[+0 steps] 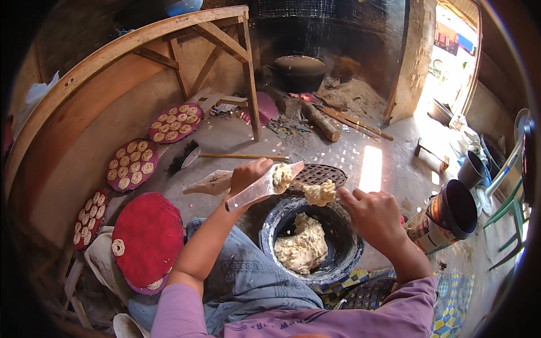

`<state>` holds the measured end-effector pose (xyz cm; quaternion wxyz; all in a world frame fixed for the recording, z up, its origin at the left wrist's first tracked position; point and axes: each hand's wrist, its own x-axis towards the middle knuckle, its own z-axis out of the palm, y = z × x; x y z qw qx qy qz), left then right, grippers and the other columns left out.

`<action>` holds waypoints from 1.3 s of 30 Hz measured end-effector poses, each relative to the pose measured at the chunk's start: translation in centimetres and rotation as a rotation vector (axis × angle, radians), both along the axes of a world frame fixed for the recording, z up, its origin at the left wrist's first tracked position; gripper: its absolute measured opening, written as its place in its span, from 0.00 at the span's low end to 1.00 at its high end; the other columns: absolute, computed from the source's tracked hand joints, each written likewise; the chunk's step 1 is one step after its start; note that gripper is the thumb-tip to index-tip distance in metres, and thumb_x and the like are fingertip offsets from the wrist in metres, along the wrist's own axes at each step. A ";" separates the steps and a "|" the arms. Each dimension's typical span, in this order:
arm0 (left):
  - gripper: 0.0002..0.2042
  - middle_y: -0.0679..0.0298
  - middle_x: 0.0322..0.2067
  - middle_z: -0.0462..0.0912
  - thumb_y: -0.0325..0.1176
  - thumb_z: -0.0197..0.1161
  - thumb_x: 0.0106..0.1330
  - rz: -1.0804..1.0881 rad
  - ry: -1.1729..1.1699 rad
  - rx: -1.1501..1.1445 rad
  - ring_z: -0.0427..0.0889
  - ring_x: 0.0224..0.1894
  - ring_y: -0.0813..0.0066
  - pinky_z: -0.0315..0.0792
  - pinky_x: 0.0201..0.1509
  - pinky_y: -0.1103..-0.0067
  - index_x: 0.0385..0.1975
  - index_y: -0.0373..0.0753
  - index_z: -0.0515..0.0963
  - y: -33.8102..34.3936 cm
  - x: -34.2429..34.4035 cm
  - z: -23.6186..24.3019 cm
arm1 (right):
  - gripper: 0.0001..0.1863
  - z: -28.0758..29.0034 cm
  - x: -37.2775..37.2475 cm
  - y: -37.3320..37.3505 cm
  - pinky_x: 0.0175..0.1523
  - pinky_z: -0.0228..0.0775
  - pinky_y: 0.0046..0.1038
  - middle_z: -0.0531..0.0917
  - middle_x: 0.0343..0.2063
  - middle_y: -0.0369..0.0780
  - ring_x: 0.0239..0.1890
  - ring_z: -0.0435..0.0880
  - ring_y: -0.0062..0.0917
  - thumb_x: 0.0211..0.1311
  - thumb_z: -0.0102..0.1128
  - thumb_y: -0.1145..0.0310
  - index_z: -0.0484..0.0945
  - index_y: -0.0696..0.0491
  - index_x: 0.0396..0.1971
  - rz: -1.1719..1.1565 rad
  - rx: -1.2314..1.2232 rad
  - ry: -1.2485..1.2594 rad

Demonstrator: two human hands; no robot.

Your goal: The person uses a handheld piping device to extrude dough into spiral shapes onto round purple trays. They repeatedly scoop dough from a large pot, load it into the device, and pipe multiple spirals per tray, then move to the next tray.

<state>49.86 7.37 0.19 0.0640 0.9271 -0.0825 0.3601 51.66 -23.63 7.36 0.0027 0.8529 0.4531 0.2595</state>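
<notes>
My left hand (248, 174) is closed around a pale wooden tool (251, 193) with long flat arms, held slanting upward, with soft dough (282, 176) lodged near its upper end. My right hand (363, 211) is closed just right of a ragged dough clump (318, 192); whatever it grips under that clump is hard to make out. Below both hands, a dark basin (349, 248) holds a large pale dough mass (298, 248). A round red board (146, 236) with a few coiled dough rings lies beside my left arm.
Several pink boards of coils (129, 165) lean under a wooden frame (251, 101). A brush (225, 155) and perforated plate (332, 174) lie ahead. A pot (298, 76) and logs (318, 121) are at the back, a bucket (451, 214) and green chair (507, 225) right.
</notes>
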 end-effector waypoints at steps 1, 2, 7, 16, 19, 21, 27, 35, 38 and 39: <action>0.15 0.61 0.24 0.76 0.45 0.67 0.52 -0.033 -0.026 -0.016 0.80 0.27 0.58 0.74 0.28 0.67 0.27 0.43 0.71 -0.7 0.1 0.0 | 0.16 -0.2 0.0 0.4 0.24 0.70 0.29 0.79 0.22 0.33 0.19 0.80 0.26 0.58 0.57 0.69 0.78 0.44 0.48 0.038 -0.018 -0.024; 0.16 0.60 0.23 0.75 0.46 0.68 0.51 -0.067 -0.053 -0.027 0.80 0.26 0.58 0.73 0.27 0.66 0.26 0.43 0.70 -1.5 0.4 0.0 | 0.17 -0.4 0.0 1.2 0.24 0.71 0.29 0.79 0.22 0.33 0.19 0.80 0.26 0.57 0.57 0.70 0.78 0.44 0.47 0.044 -0.029 -0.020; 0.11 0.62 0.25 0.77 0.39 0.65 0.55 -0.072 0.025 0.070 0.81 0.27 0.61 0.75 0.29 0.68 0.30 0.43 0.72 -2.3 0.6 0.1 | 0.20 -0.8 -0.6 2.4 0.26 0.72 0.29 0.79 0.23 0.33 0.21 0.81 0.26 0.52 0.57 0.73 0.78 0.45 0.48 0.096 -0.070 -0.012; 0.15 0.60 0.25 0.76 0.42 0.69 0.50 0.062 -0.057 -0.098 0.80 0.28 0.55 0.74 0.28 0.64 0.27 0.43 0.71 0.3 -0.2 1.5 | 0.16 -0.1 -0.2 -0.1 0.25 0.73 0.31 0.81 0.23 0.36 0.22 0.83 0.29 0.55 0.55 0.72 0.75 0.48 0.45 -0.001 0.124 0.062; 0.16 0.60 0.24 0.75 0.45 0.69 0.50 0.058 -0.101 -0.089 0.80 0.27 0.55 0.74 0.28 0.65 0.27 0.44 0.71 -0.8 0.0 1.6 | 0.17 -0.5 -0.2 0.7 0.26 0.73 0.31 0.80 0.23 0.36 0.22 0.83 0.29 0.55 0.55 0.72 0.75 0.49 0.46 0.023 0.103 0.030; 0.16 0.60 0.24 0.75 0.46 0.68 0.51 -0.002 -0.060 -0.038 0.80 0.27 0.56 0.74 0.27 0.65 0.27 0.44 0.71 -1.6 0.1 1.0 | 0.15 -0.5 -0.4 1.8 0.22 0.71 0.31 0.79 0.21 0.34 0.19 0.81 0.26 0.57 0.57 0.69 0.77 0.44 0.46 0.032 0.047 -0.031; 0.15 0.60 0.25 0.78 0.44 0.67 0.53 0.064 -0.009 -0.074 0.81 0.28 0.55 0.75 0.29 0.66 0.30 0.42 0.73 0.3 -0.1 0.4 | 0.15 0.3 -1.4 0.4 0.27 0.73 0.30 0.80 0.23 0.35 0.21 0.82 0.28 0.60 0.56 0.69 0.77 0.45 0.47 0.021 0.048 0.079; 0.14 0.58 0.26 0.77 0.38 0.70 0.49 -0.075 -0.137 -0.188 0.80 0.30 0.52 0.75 0.31 0.64 0.27 0.42 0.72 -2.8 0.1 1.7 | 0.19 -6.6 0.8 6.2 0.42 0.72 0.33 0.77 0.34 0.50 0.37 0.78 0.38 0.66 0.52 0.75 0.71 0.55 0.57 0.303 0.890 0.632; 0.13 0.58 0.27 0.77 0.38 0.69 0.49 0.021 -0.130 -0.182 0.80 0.31 0.52 0.75 0.32 0.64 0.29 0.42 0.73 -2.4 0.6 2.6 | 0.22 -10.5 -0.6 7.5 0.38 0.71 0.27 0.77 0.28 0.43 0.31 0.77 0.26 0.64 0.51 0.80 0.70 0.55 0.59 0.323 0.928 0.793; 0.13 0.59 0.27 0.77 0.38 0.68 0.50 0.041 -0.141 -0.195 0.80 0.31 0.52 0.75 0.33 0.64 0.30 0.42 0.73 -1.8 0.6 2.9 | 0.23 -11.3 -0.8 6.7 0.40 0.72 0.28 0.78 0.29 0.44 0.32 0.79 0.26 0.63 0.50 0.81 0.70 0.55 0.60 0.297 0.865 0.937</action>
